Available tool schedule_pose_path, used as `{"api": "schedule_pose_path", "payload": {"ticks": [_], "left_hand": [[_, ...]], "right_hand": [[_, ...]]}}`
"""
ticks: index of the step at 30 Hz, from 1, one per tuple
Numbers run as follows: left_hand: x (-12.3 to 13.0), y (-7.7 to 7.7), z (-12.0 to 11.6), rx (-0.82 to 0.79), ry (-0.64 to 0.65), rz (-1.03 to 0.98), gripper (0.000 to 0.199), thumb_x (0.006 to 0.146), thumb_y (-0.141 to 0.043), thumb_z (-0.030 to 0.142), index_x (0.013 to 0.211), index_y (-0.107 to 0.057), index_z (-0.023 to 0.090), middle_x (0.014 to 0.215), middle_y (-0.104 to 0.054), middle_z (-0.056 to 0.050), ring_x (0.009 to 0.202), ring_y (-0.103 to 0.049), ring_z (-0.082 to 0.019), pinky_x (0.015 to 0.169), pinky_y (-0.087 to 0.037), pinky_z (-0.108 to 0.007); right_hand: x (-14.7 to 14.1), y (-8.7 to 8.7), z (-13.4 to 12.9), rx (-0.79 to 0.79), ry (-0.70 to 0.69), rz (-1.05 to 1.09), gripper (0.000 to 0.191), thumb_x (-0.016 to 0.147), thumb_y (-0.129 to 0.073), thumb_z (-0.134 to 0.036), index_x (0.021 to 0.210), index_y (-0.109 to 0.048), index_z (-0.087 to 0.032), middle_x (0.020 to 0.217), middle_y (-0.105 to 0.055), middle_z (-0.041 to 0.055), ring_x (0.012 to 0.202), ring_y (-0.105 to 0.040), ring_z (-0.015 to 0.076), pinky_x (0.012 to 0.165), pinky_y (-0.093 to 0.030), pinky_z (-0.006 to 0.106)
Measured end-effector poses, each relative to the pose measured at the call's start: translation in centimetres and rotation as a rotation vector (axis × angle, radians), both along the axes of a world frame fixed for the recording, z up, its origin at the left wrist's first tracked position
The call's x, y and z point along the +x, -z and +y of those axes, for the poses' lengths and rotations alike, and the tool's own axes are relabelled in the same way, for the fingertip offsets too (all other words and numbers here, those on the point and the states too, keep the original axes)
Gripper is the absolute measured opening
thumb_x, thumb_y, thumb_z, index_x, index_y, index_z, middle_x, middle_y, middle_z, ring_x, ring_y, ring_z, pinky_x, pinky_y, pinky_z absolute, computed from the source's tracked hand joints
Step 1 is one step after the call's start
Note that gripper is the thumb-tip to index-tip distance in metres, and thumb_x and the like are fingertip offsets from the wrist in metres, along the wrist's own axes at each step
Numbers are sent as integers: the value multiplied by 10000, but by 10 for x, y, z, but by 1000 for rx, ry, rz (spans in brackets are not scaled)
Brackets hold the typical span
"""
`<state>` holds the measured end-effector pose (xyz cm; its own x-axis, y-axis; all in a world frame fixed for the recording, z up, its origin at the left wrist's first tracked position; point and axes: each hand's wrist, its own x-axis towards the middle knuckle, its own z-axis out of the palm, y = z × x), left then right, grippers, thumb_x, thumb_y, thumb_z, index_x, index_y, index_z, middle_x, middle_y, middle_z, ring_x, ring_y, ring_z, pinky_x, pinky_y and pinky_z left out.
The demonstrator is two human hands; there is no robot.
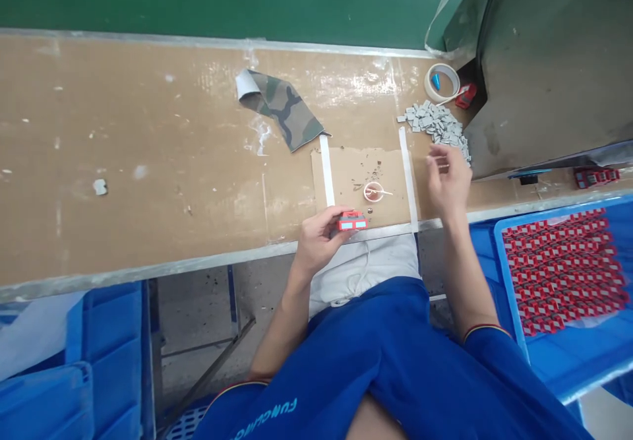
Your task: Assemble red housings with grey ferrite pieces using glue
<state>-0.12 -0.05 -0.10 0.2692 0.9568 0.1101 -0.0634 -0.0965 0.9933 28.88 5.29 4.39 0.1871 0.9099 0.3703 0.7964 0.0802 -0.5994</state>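
Two hands apart: left hand (316,245) curled on red block (353,221), perhaps loosely, drop risk; right hand (448,179) half-open, empty, beside grey chips (435,123) toward 1 o'clock, scatter risk.

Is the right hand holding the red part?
No, the red part is in the left hand; the right hand is open, away from it.

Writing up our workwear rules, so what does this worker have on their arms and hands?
The left hand and right hand are bare, with no gloves. The forearms are bare too, below short blue sleeves. The left sleeve and right sleeve each end in a narrow striped trim, and the left one carries white lettering.
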Motion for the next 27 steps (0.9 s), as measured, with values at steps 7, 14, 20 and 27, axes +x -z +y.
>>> {"api": "schedule_pose_path", "payload": {"ticks": [7,14,20,27], "left_hand": [[0,-4,0,-32,8,5,369,885,-843,382,1167,-756,160,1107,-846,-122,942,-837,-224,811,-691,-302],[0,-7,1,-27,14,-6,355,889,-843,374,1165,-756,169,1103,-849,-112,947,-838,-214,831,-699,-301],[0,-3,1,13,28,-23,351,895,-835,341,1196,-764,175,1126,-844,-113,990,-832,-219,851,-692,-307],[-3,-4,2,128,12,36,383,938,-778,274,1316,-775,209,1096,-847,-105,975,-805,-195,892,-642,-308]], "right_hand": [[34,-1,57,-304,170,-386,233,929,-610,-220,1140,-692,-164,1224,-723,203,1132,-672,366,1052,-514,536],[38,-24,44,-324,15,-370,275,890,-543,-167,1046,-770,-171,1059,-761,151,947,-701,305,917,-533,430],[30,-35,19,-500,-187,-458,227,880,-562,-133,931,-780,-167,983,-756,152,928,-705,307,856,-521,402],[17,-14,17,-387,-113,-95,151,829,-722,-149,973,-755,-179,884,-799,83,817,-736,253,830,-583,402]]}}
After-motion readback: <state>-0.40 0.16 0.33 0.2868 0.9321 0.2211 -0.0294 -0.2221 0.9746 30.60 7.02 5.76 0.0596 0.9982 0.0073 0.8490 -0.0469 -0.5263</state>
